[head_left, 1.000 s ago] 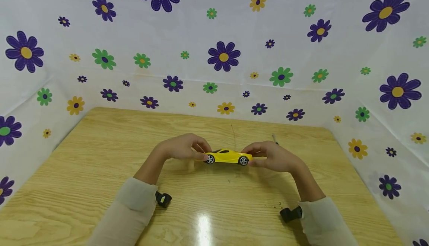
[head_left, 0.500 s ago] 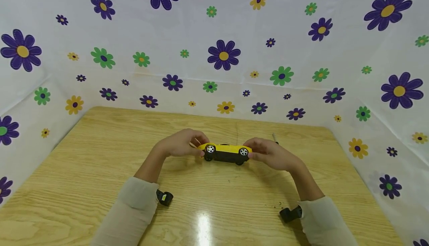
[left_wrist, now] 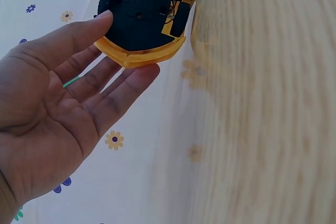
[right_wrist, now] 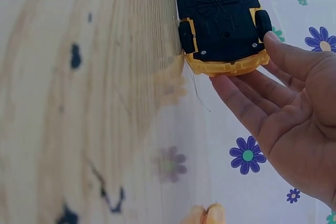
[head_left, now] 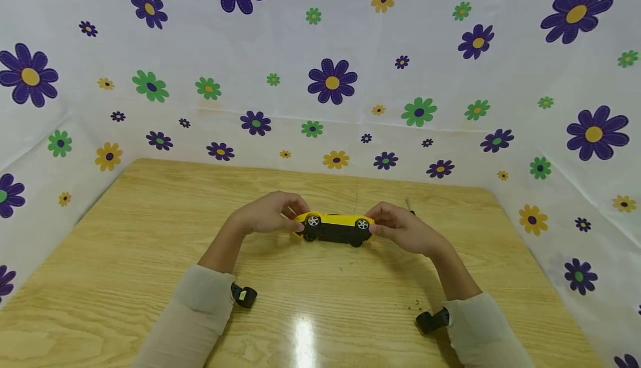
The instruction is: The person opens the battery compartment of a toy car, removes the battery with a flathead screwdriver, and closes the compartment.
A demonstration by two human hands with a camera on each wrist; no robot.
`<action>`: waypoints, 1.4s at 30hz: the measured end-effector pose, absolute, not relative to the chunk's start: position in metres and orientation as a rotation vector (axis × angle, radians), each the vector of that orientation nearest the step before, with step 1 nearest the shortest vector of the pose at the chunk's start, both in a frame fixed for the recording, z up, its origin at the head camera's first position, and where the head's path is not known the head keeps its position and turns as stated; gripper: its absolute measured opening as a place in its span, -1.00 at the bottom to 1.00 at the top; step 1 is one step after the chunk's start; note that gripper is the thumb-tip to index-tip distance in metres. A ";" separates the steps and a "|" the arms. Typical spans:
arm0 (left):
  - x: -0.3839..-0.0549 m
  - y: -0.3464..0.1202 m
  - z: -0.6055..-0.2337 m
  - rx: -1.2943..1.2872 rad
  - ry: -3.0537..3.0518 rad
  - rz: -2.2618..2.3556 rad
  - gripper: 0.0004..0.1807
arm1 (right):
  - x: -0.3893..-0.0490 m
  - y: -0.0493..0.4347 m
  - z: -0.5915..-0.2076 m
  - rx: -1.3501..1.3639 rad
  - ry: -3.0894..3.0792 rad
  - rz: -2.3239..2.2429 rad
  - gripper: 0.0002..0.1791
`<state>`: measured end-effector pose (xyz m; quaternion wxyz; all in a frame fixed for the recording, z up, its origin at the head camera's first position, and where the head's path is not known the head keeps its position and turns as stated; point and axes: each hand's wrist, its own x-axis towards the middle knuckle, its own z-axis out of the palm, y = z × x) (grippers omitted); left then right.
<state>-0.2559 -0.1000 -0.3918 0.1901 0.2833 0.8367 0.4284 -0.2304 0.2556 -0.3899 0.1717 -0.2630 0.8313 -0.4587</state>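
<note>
A yellow toy car (head_left: 340,231) is tipped on its side in the head view, its black underside facing the person. My left hand (head_left: 270,213) pinches its left end, thumb on the near side and fingers behind. At the opposite end my right hand (head_left: 408,229) pinches it the same way. The left wrist view shows the black base of the toy car (left_wrist: 144,17), with a small red part and thin wires. In the right wrist view, screws sit near the wheels of the toy car (right_wrist: 223,14), and the fingertips rest against its yellow bumper.
A screwdriver (head_left: 410,206) lies on the wooden table (head_left: 165,229) behind the right hand. A thin wire (right_wrist: 195,85) trails from the car's end. Small dark bits (head_left: 417,303) lie near the right wrist camera (head_left: 432,320). A flowered cloth (head_left: 280,34) walls the back and sides.
The car, upright with its side showing a second ago, has been tilted by both hands so its black underside faces the person. Over the last half second it has barely moved.
</note>
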 end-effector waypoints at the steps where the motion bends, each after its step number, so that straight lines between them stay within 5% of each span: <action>1: -0.255 -0.100 -0.392 0.787 2.350 1.205 -0.69 | -0.230 0.255 -0.390 -0.746 2.360 -1.301 -0.75; 20: -0.257 -0.103 -0.391 0.710 2.326 1.248 -0.67 | -0.233 0.254 -0.391 -0.789 2.450 -1.164 -0.64; 42: -0.259 -0.111 -0.396 0.671 2.319 1.288 -0.69 | -0.229 0.248 -0.394 -0.723 2.458 -1.232 -0.73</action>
